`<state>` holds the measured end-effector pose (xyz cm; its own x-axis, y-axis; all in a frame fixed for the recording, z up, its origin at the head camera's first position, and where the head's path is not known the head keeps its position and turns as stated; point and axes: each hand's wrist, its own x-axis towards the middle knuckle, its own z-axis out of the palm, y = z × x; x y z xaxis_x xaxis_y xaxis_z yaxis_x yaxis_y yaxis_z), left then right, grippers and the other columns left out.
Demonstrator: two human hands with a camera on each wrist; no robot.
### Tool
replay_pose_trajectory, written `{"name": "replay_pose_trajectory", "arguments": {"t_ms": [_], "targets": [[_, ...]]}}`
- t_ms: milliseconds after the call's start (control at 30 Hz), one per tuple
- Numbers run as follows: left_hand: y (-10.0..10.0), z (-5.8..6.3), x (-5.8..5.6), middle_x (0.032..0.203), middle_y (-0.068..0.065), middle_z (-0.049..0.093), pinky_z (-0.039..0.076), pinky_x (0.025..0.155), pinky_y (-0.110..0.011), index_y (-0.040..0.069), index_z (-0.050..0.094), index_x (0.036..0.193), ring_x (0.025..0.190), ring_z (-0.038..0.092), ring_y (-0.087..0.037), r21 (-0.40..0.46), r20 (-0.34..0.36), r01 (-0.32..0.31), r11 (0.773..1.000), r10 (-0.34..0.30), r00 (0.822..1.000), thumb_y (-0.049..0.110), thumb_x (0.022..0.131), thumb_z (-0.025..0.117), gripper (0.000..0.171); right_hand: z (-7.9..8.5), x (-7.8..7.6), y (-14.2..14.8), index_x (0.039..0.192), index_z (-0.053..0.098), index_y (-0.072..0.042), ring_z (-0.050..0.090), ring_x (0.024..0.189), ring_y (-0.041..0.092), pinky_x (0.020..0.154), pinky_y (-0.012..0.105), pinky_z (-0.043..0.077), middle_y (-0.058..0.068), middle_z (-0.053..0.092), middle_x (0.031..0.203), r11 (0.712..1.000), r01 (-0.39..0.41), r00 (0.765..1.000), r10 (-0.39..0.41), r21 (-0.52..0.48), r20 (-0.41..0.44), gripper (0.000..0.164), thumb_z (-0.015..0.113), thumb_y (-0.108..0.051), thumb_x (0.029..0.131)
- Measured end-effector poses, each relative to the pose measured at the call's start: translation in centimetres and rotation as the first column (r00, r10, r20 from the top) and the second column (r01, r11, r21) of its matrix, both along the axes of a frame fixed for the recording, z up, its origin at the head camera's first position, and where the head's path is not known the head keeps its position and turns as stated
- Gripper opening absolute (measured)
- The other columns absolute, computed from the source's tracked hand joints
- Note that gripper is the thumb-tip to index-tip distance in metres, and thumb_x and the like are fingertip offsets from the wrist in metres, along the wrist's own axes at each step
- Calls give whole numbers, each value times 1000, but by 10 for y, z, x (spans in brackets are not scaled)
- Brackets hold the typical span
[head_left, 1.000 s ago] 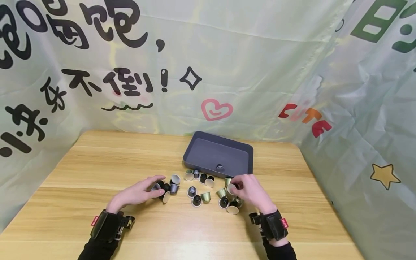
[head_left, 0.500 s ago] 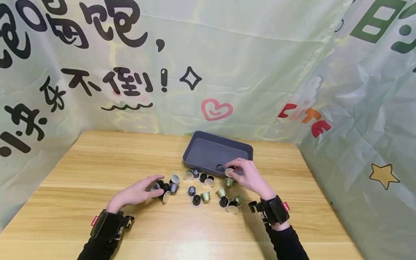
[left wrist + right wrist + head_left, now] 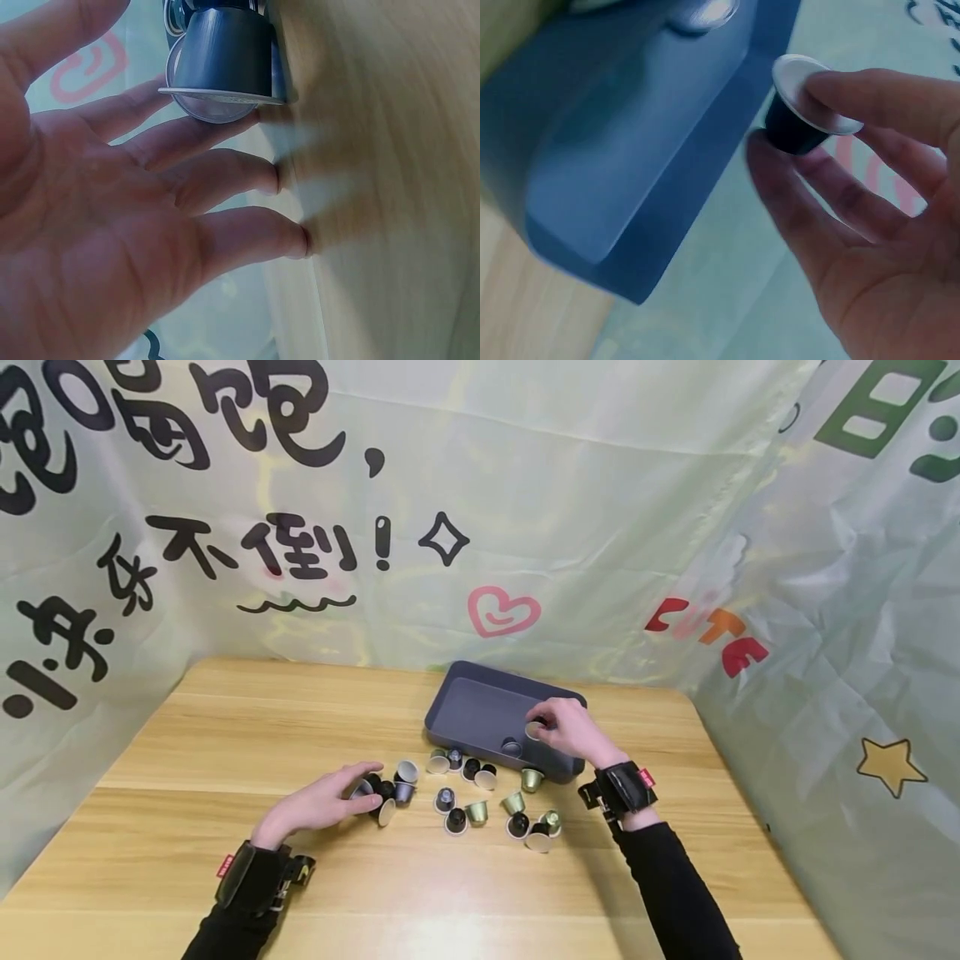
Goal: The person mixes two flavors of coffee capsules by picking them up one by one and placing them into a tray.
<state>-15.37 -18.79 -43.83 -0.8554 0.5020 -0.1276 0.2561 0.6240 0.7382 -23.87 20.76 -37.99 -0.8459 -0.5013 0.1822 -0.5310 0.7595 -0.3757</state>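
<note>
A black coffee capsule (image 3: 792, 124) with a pale lid is pinched between the thumb and fingers of my right hand (image 3: 573, 729), held over the right part of the dark grey tray (image 3: 480, 697). Inside the tray, near its front wall, lies one dark capsule (image 3: 512, 747). My left hand (image 3: 322, 800) rests at the left with fingers spread and loosely bent around a small cluster of black and grey capsules (image 3: 386, 790). In the left wrist view its fingertips touch the table, and a grey-blue capsule (image 3: 229, 56) stands close beside the fingers.
Several green, black and grey capsules lie between the hands, among them a green capsule (image 3: 477, 812) and a black capsule (image 3: 517, 825). Another green capsule (image 3: 531, 779) sits right at the tray's front edge. A printed cloth (image 3: 585, 527) hangs behind the wooden table (image 3: 300, 710).
My right hand has lifted the black capsule from the right-hand group and carried it away from me, over the tray. The left hand has stayed in place.
</note>
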Motion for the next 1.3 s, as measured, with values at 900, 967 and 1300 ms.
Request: {"name": "replay_pose_trajectory", "arguments": {"t_ms": [900,967,1300], "targets": [[3,2,4,151,-34,43,24,117,-73,-2,39,150,142,27,-62,1,4,-28,1000,28,1000,37,100,60,66,-20,-47,-3,100,74,-5,57,81,20,71,31,48,8,68,90,949,37,935,-143,312,324,14,66,-2,89],[3,2,4,151,-35,43,22,118,-73,-2,39,150,142,24,-63,0,4,-31,1000,31,1000,36,100,60,66,-22,-48,-3,99,75,-5,55,77,19,68,28,45,5,66,85,951,35,936,-140,308,324,14,65,-1,89],[4,1,4,145,-34,49,24,117,-73,-3,39,150,141,29,-63,-1,-14,-21,1000,21,1000,33,99,63,67,-19,-39,-5,110,75,-9,64,95,27,80,42,54,11,72,106,932,110,952,-199,346,231,21,66,-11,91]]}}
